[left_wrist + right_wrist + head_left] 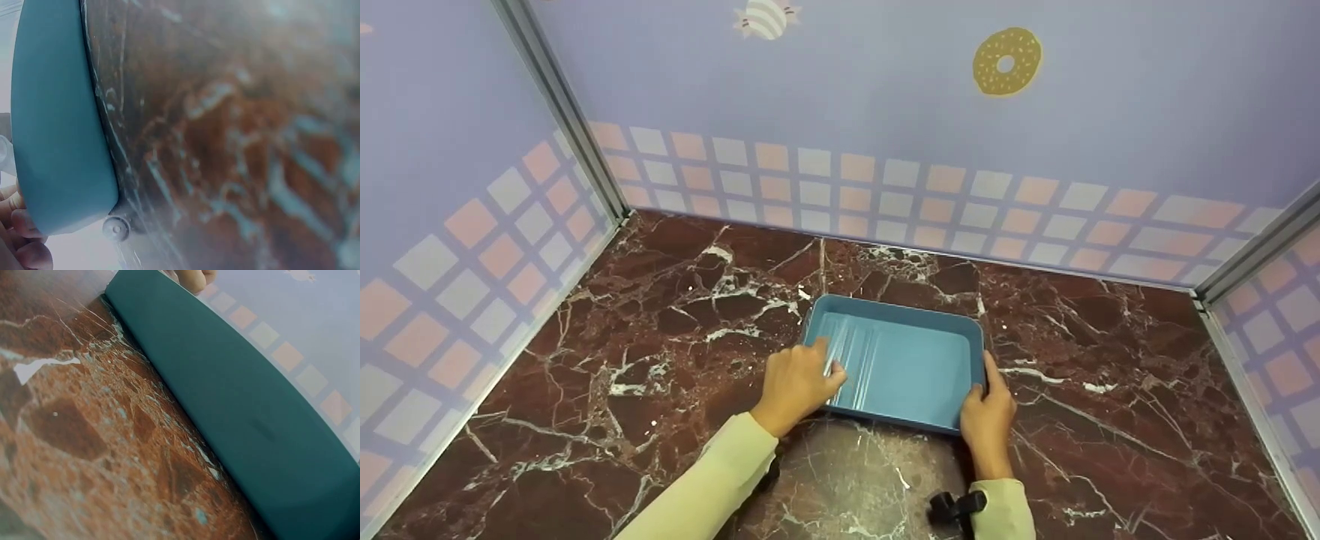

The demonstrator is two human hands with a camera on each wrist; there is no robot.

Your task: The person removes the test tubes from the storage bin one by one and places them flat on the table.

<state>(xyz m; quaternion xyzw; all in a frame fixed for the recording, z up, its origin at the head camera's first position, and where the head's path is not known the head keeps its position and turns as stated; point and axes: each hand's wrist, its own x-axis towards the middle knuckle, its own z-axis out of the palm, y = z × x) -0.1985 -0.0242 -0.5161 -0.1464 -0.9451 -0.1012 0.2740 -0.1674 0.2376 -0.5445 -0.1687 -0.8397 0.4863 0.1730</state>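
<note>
Bench with a dark red, white-veined, marble-patterned top carries a shallow blue rectangular tray with rounded corners, lying flat near the middle, its long side toward the person. In both wrist views its wall meets the surface, so the bench probably takes the weight and the hands need only steady or guide it.

The left hand is curled at the left end, thumb reaching inward over the tray; it seems to grip the side wall, though the contact is partly hidden. The right hand pinches the right wall, thumb at the rim and fingers along the outside, with little more gap than the wall's thickness. Holding opposite ends likely keeps the tray from swivelling.

Pale lengthwise streaks run beside the left thumb; whether they are moulded ridges or something clear, I cannot tell. Patterned lilac panels stand around the bench, well apart from the tray.
</note>
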